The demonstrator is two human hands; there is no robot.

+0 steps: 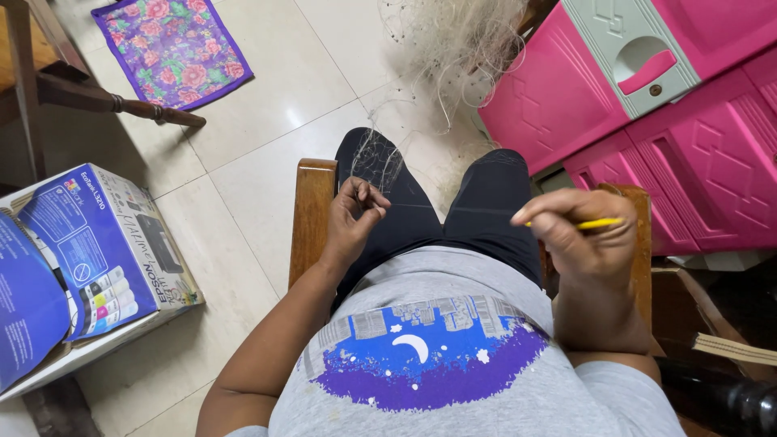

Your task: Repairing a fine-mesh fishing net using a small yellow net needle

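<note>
We sit in a wooden chair (312, 212) with our knees apart, looking down at our lap; our left hand (354, 220) rests over the left thigh, its fingertips pinched together on strands of fine, pale netting (380, 159); that netting runs from the pinch up across the dark trouser leg and gathers into a loose, tangled heap (453, 40) on the tiled floor (267, 129) ahead of our knees; our right hand (584, 231) hovers above the right thigh, fingers curled tight around a thin yellow tool (599, 223), whose tip sticks out past the knuckles toward the right; we cannot tell whether a thread runs from it. The two hands are well apart, with the lap between them.

To our right stands a pink plastic cabinet (688, 154) with a grey-green panel and a pink handle (644, 71); to our left a blue and white cardboard box (97, 251) sits on the floor, its flap open; farther off a purple floral mat (174, 48) lies on the tiles, just beside a dark wooden furniture leg (121, 103).
</note>
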